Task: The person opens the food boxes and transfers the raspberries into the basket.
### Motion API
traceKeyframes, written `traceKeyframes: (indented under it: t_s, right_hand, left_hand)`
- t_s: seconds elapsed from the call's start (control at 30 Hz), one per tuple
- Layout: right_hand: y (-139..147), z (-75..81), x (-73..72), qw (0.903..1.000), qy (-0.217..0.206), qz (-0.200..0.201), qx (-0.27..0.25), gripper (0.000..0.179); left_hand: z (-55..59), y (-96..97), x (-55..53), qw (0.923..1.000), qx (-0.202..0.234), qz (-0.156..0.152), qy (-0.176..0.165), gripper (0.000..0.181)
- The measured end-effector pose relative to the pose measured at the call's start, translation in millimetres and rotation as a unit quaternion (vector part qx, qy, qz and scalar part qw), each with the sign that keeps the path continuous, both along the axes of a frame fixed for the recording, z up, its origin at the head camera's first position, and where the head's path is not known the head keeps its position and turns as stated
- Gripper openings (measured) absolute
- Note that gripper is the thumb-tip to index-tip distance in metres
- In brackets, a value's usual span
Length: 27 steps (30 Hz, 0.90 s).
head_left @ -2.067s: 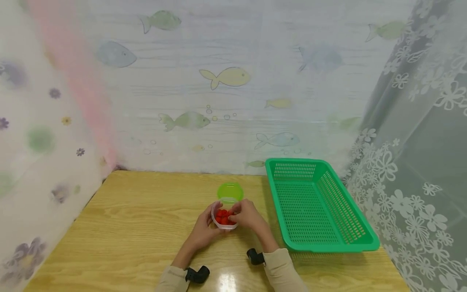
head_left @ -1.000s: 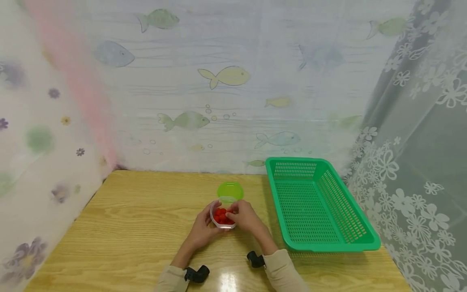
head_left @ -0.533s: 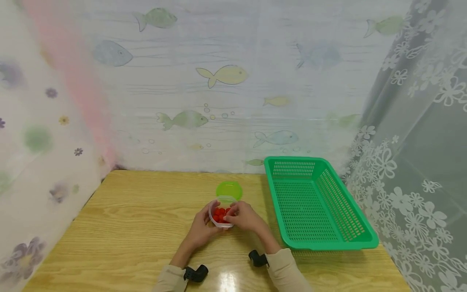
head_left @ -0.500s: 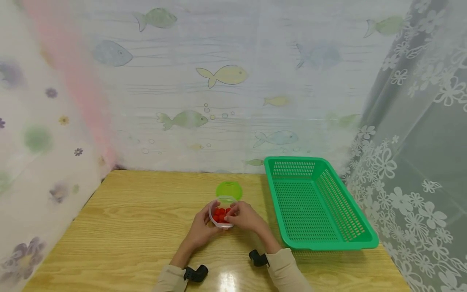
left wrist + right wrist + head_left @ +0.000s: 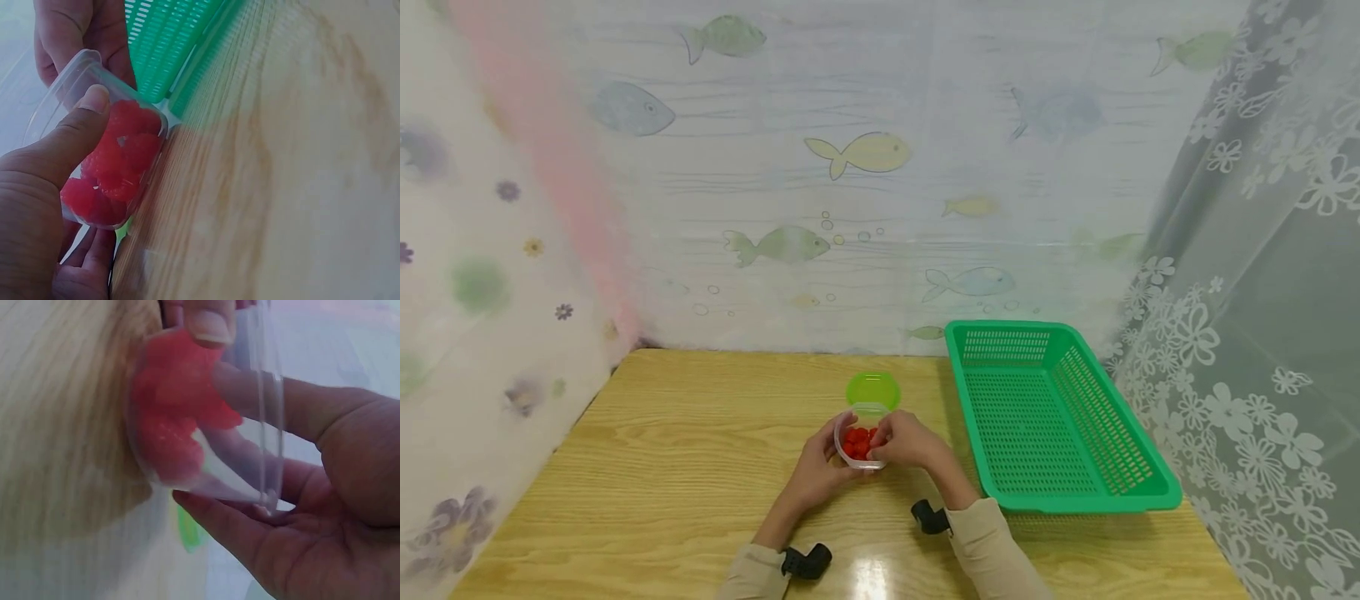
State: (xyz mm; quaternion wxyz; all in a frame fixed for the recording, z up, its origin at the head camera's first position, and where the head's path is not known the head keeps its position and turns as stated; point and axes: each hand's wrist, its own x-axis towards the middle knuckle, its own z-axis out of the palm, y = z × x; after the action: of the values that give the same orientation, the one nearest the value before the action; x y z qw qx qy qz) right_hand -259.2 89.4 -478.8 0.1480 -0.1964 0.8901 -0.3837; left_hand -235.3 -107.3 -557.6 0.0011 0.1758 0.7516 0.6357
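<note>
My left hand (image 5: 820, 471) holds a clear plastic tub (image 5: 867, 466), its thumb on one side and its fingers around the other and underneath. Several red raspberries (image 5: 857, 442) lie together in the tub; the left wrist view shows these raspberries (image 5: 115, 162) against its far wall. My right hand (image 5: 910, 442) reaches in over the rim from the right. In the right wrist view, thumb and finger of my right hand (image 5: 350, 462) pinch at a raspberry (image 5: 219, 412) inside the tub, while other fingers stay outside, below the wall. Its fingertips are partly hidden in the head view.
A bright green lid (image 5: 874, 388) lies on the wooden table (image 5: 700, 433) just behind the tub. To the right stands a large green slotted basket (image 5: 1037, 442) with nothing in it. Curtains with printed fish and flowers surround the table's back and sides.
The right wrist has shifted slightly upward and its fingers have moved a little within the tub. The left hand keeps its hold on the tub, and lid and basket stay put.
</note>
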Motion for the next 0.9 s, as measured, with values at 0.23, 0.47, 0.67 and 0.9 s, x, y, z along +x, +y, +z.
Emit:
traceKeyframes:
  t_s: [0.23,0.47,0.67,0.9]
  right_hand:
    - [-5.7,-4.7,3.7,0.9983,0.011,-0.053,-0.022,0.016]
    - [-7.3,-14.9,6.6,0.9920,0.057,-0.087,-0.073,0.015]
    - [-9.6,-19.2,8.1,0.9837,0.084,-0.115,-0.109,0.015]
    - [-9.5,-21.8,10.1,0.9726,0.127,-0.138,-0.137,0.012]
  left_hand:
    - [-1.7,0.2,0.3,0.9998,0.007,0.008,0.014,0.089]
    - [-1.2,0.9,0.9,0.9998,0.007,0.010,0.013,0.089]
    - [-2.0,0.9,0.2,0.9996,0.008,0.015,0.022,0.087]
    - [-1.5,1.7,-0.2,0.9995,0.003,0.025,0.017,0.089]
